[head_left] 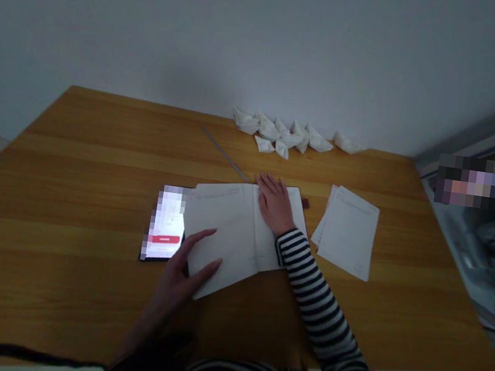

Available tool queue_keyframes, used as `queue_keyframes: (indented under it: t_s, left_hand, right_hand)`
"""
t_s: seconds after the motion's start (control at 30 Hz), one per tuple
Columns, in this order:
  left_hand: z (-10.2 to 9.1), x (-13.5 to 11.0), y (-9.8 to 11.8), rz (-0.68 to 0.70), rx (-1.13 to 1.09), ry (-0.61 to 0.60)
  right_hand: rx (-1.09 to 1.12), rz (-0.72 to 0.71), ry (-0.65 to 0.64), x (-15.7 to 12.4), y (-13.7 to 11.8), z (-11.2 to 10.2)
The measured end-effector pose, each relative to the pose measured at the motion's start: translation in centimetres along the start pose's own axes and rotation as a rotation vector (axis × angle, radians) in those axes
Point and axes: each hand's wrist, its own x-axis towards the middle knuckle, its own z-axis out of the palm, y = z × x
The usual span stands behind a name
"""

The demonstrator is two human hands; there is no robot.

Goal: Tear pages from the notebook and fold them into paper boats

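The right hand (276, 207) lies palm down on an open notebook with white pages and a dark cover (230, 226), its fingers extended nearly straight, close together, pressed flat beside the spine on the right-hand page and gripping nothing. The left hand (180, 277) is at the outer edge of the left-hand page, thumb and index finger spread wide apart above the paper; whether their tips touch the page cannot be told. The notebook rests on the wood-grained, yellow-brown bench (74, 204), near mid-width and parallel to neither side edge. A thin grey ribbon (225, 153) extends from the notebook's top edge toward the bench's rear edge. A small brown tab (305, 203) projects at the notebook's right edge. A dark-framed tablet with a lit screen (168, 223) is positioned at the notebook's left edge. Loose white paper sheets (349, 233) overlap between the notebook and the bench's right edge. Folded white paper boats (282, 134) are grouped along the rear edge, one standing apart toward the rear right corner. A black-and-white striped sleeve (318, 300) covers the right forearm, which crosses the bench's front edge.
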Motion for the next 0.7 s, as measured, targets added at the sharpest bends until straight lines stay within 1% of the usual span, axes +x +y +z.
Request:
queue_keyframes:
  t_s: [0.07, 0.1, 0.23, 0.33, 0.5, 0.57, 0.63, 0.7]
  left_hand:
    - [-0.4, 0.1, -0.5, -0.013, -0.006, -0.05]
    - [-0.6, 0.1, -0.7, -0.022, -0.019, -0.057]
    - [-0.7, 0.1, -0.9, -0.075, -0.089, -0.048]
    - [-0.6, 0.1, -0.8, -0.08, -0.133, -0.023]
    - [-0.9, -0.2, -0.6, -0.168, -0.33, 0.134]
    - [-1.1, -0.5, -0.3, -0.179, -0.379, 0.193]
    - [-1.4, -0.7, 0.1, -0.15, -0.38, 0.23]
    - [-1.7, -0.8, 0.8, -0.078, -0.327, 0.253]
  right_hand:
    - [0.005, -0.001, -0.003, 0.0, 0.0, 0.0]
    - [0.006, 0.0, -0.003, 0.0, 0.0, 0.0]
    - [0.008, 0.004, -0.01, 0.1, 0.0, -0.1]
    - [0.01, 0.002, -0.011, 0.0, 0.0, -0.1]
    - [0.013, -0.002, 0.003, -0.1, 0.1, 0.0]
    - [0.021, -0.006, 0.003, 0.0, 0.3, 0.2]
    - [0.041, -0.007, 0.005, 0.1, 0.4, 0.3]
    - [0.098, 0.002, 0.041, 0.1, 0.2, 0.1]
